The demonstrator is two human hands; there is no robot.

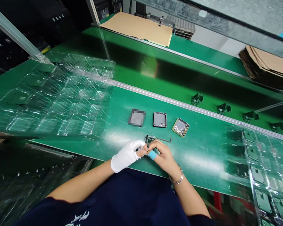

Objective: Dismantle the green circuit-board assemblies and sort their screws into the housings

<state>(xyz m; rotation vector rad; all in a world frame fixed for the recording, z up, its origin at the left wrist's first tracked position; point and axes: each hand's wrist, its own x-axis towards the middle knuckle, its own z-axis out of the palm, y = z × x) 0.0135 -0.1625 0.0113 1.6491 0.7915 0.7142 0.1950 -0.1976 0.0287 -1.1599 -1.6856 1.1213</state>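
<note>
My left hand (129,154), in a white glove with bare fingertips, meets my right hand (161,154) near the bench's front edge. Both sets of fingers are pinched together around something too small to make out. Blue tape wraps a digit of my right hand. Just beyond the fingertips lies a small green circuit board (150,139), partly hidden by them, with a black L-shaped hex key (165,140) beside it. Farther back are a dark square tray (159,118) with small metal parts, a yellowish-rimmed tray (180,127) holding many silvery parts, and a blurred-out grey square item (137,117).
Clear plastic compartment trays (58,103) cover the left of the green bench. Another clear tray with green boards (261,175) stands at the right. Several small assemblies (197,99) line the area behind the metal strip (155,95). Cardboard sheets (269,66) are stacked at back right.
</note>
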